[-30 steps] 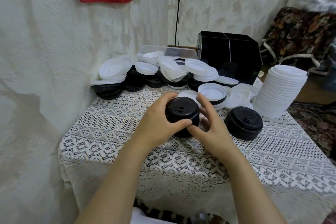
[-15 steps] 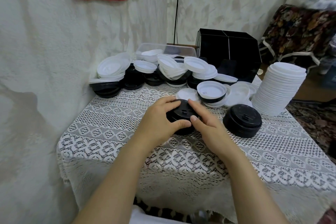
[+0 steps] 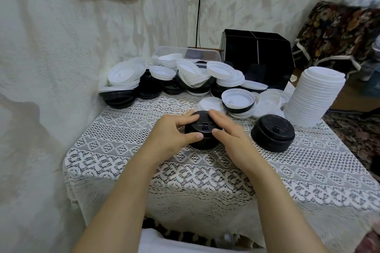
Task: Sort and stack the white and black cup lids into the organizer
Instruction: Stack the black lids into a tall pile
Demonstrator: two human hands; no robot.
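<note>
A short stack of black lids (image 3: 203, 129) stands on the lace-covered table (image 3: 205, 172) at its middle. My left hand (image 3: 174, 132) grips the stack from the left, thumb on the front and fingers over the top edge. My right hand (image 3: 231, 135) lies against the stack's right side with straight fingers on the top rim and the thumb touching the front. A second black stack (image 3: 272, 132) sits just to the right. A tall stack of white lids (image 3: 314, 96) leans at the right edge. The black organizer (image 3: 257, 55) stands at the back.
A jumbled pile of white and black lids (image 3: 185, 80) fills the back of the table, with a clear plastic tub (image 3: 185, 52) behind it. A wall runs along the left side. A patterned armchair (image 3: 339, 33) is at the far right.
The black stack, held a little above the cloth a second ago, has come down onto the table. My right fingers have slid up onto its top rim and straightened.
</note>
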